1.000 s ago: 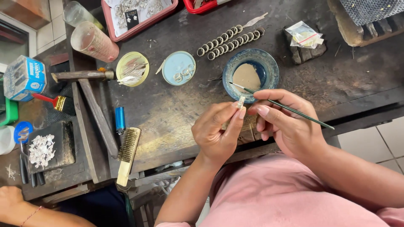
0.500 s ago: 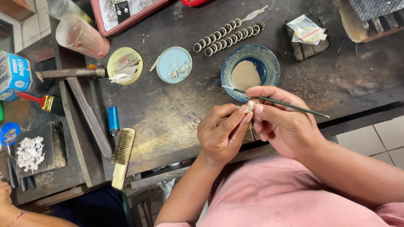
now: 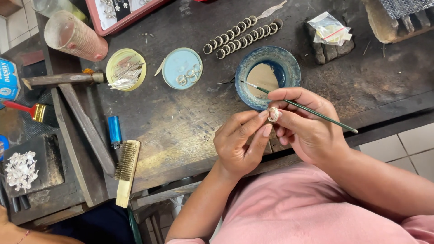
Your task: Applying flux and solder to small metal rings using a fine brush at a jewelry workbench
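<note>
Head view: left hand (image 3: 237, 144), fingers (image 3: 253, 124) pinched together on a small silver ring (image 3: 274, 114) held above the desk's (image 3: 181, 117) near edge; right hand (image 3: 307, 129), fingers closed on a thin green brush (image 3: 312, 110) and touching the ring, brush tip over the blue bowl (image 3: 289, 63). Compared with half a second earlier, both hands sit slightly lower in frame, the grip unchanged.

the tabletop (image 3: 181, 131) is dark brown, worn pale near its front edge. the bowl (image 3: 289, 63) is mottled blue with tan paste inside. one lid (image 3: 174, 68) is light blue, another (image 3: 113, 63) yellow. the brush handle (image 3: 316, 113) is green, the ring (image 3: 274, 114) silver, the sleeve (image 3: 307, 212) pink, the tray rim (image 3: 135, 18) red.
</note>
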